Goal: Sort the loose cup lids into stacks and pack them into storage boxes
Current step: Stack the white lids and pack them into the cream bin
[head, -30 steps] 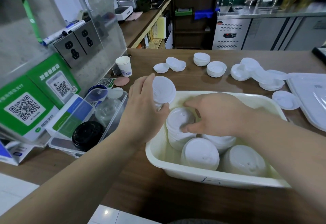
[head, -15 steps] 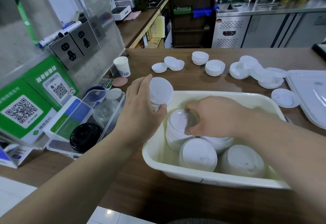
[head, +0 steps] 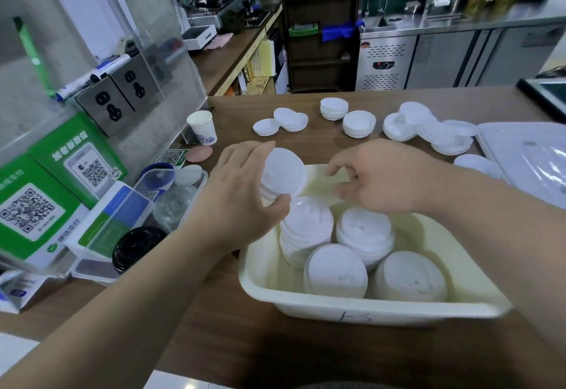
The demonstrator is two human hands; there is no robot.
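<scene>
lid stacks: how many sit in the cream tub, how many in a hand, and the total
lid stacks in the cream tub: 4
held stack in the left hand: 1
total: 5

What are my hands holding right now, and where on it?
Left hand holds a small stack of white lids by its rim; right hand seems empty.

My left arm reaches in from the lower left. My left hand point(head: 242, 195) grips a stack of lids point(head: 283, 174), thumb underneath and fingers over its top edge. My right forearm comes in from the right, and my right hand point(head: 386, 177) hovers palm down, fingers loosely curled, seemingly holding nothing.
</scene>
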